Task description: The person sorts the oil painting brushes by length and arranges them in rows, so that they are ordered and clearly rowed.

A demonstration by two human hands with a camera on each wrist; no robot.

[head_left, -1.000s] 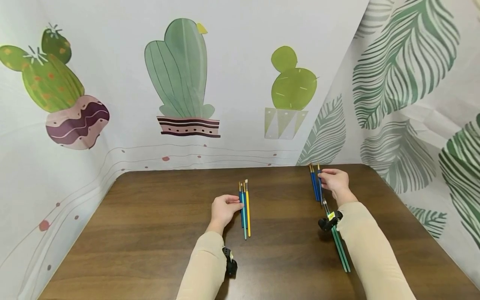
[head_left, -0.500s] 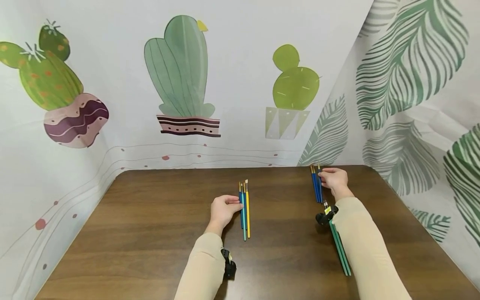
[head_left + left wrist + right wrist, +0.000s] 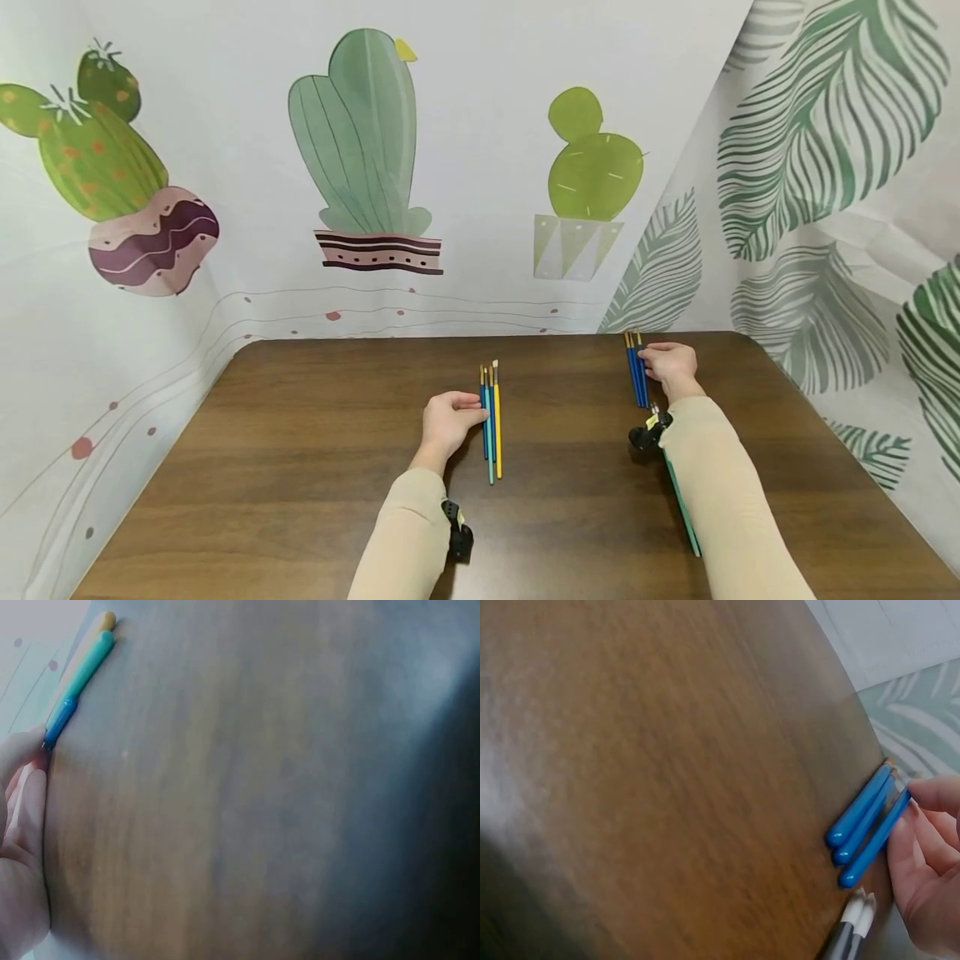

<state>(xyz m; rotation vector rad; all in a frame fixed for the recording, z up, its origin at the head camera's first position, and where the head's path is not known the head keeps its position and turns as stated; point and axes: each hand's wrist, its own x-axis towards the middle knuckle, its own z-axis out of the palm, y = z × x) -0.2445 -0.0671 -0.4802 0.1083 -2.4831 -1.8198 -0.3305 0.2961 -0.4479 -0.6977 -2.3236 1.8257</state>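
My left hand (image 3: 448, 421) is at a small group of paintbrushes in the middle of the table, thumb and fingers pinching at its left side. A turquoise paintbrush (image 3: 491, 454) and a yellow paintbrush (image 3: 498, 433) show there, along with blue ones partly hidden. At the far right, my right hand (image 3: 672, 367) pinches a blue paintbrush (image 3: 876, 841) near its bristle end. Two more blue paintbrushes (image 3: 859, 808) lie close on its left. The fingers cover part of the pinched brush in the head view.
Green-handled paintbrushes (image 3: 684, 512) lie under my right forearm, their pale bristles (image 3: 861, 915) pointing toward the blue ones. The brown wooden table (image 3: 315, 450) ends at a printed cloth backdrop (image 3: 480, 167) along the far side.
My right hand has lowered the pinched blue paintbrush and drawn it nearer the other two. My right forearm covers more of the green brushes. My left hand stays nearly still.
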